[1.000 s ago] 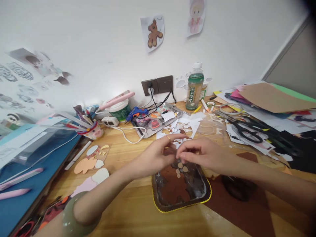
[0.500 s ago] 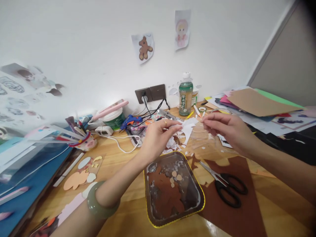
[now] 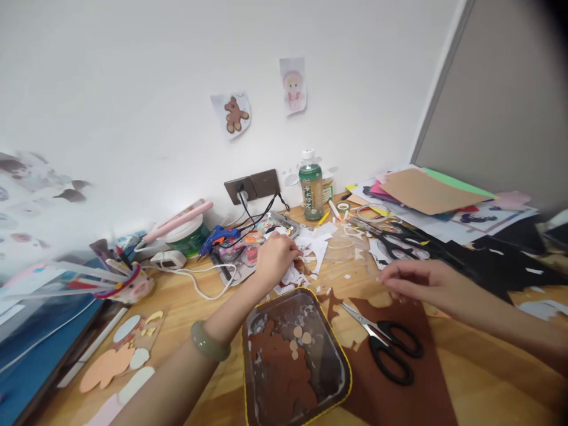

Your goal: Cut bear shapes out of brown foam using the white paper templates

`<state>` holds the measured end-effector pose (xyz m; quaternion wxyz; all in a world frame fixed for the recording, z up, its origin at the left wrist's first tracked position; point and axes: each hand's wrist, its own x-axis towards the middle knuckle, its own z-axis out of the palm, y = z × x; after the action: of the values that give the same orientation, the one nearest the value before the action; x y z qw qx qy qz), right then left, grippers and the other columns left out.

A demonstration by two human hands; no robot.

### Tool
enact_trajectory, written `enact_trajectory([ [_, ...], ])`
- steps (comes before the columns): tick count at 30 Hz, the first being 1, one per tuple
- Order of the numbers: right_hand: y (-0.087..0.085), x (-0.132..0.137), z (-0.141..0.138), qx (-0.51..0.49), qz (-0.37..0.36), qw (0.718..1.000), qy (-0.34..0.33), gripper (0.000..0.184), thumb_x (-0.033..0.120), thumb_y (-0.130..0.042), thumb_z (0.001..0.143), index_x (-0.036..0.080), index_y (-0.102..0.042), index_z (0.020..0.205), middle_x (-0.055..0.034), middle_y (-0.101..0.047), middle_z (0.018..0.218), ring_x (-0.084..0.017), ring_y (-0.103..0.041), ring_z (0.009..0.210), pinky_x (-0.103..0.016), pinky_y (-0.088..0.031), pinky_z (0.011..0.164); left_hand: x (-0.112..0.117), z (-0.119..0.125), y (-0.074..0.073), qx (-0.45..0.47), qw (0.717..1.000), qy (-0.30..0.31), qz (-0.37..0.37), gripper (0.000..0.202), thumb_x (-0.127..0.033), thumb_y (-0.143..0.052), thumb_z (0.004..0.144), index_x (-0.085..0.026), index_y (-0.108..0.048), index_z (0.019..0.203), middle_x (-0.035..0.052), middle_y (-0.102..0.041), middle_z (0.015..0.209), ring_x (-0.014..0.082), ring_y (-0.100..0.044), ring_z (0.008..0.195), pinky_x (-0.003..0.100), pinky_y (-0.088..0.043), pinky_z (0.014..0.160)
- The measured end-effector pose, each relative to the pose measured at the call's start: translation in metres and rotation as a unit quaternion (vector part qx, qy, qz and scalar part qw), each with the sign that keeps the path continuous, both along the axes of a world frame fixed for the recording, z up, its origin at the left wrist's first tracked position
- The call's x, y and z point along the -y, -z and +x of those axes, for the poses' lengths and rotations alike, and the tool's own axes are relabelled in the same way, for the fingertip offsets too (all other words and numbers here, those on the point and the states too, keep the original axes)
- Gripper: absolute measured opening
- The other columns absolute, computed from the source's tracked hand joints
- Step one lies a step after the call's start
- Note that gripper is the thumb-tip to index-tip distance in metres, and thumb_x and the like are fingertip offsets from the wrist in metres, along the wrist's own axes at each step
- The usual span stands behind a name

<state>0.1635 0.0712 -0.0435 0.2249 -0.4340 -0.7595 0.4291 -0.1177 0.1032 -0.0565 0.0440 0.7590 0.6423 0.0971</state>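
Note:
My left hand is at the pile of white paper scraps, behind the tray, its fingers curled closed. Whatever it may hold is hidden. My right hand hovers above a sheet of brown paper, thumb and fingertips drawn together; anything between them is too small to make out. Black-handled scissors lie partly opened on that sheet. In front of me is a dark tray with a yellow edge, holding brown paper cut-outs and several small tan discs.
A green-labelled bottle stands by the wall. Left of it are a blue glue gun, cables and a pen cup. Peach and white cut-outs lie at the left. Coloured paper and more scissors are at the right.
My hands have moved apart and lower; the left has gone down to the paper scraps, the right toward the brown sheet. The camera view has shifted up and to the right.

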Motion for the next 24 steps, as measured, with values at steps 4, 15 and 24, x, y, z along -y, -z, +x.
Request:
enact_trajectory([
  [4,0.009,0.032,-0.001,0.101,0.075,0.991,-0.053,0.021,0.032,-0.047,0.087,0.023,-0.066,0.083,-0.0043,-0.068,0.081,-0.021,-0.062,0.077,-0.035,-0.049,0.070,-0.002,0.007,0.001,-0.055,0.996,0.065,-0.024,0.030,-0.030,-0.052,0.085,-0.017,-0.054,0.112,0.0086,-0.057,0.113,0.0209,-0.059,0.093,0.042,-0.050,0.077],
  [15,0.049,0.084,-0.001,0.248,0.398,0.859,-0.204,0.035,0.025,-0.049,0.088,0.025,-0.052,0.123,-0.0063,-0.056,0.125,-0.028,-0.057,0.109,-0.041,-0.053,0.088,0.001,0.018,0.008,-0.152,0.983,0.099,0.018,0.027,-0.029,-0.051,0.086,-0.017,-0.056,0.109,0.0084,-0.058,0.112,0.0209,-0.058,0.094,0.042,-0.049,0.079],
  [24,0.031,0.049,0.002,0.231,0.213,0.929,-0.194,0.058,0.046,-0.049,0.084,0.019,-0.040,0.134,-0.0123,-0.036,0.141,-0.035,-0.029,0.130,-0.061,-0.026,0.103,-0.005,0.013,0.009,-0.114,0.990,0.078,-0.005,0.029,-0.029,-0.052,0.085,-0.017,-0.054,0.111,0.0082,-0.058,0.112,0.0208,-0.059,0.093,0.041,-0.050,0.077],
])
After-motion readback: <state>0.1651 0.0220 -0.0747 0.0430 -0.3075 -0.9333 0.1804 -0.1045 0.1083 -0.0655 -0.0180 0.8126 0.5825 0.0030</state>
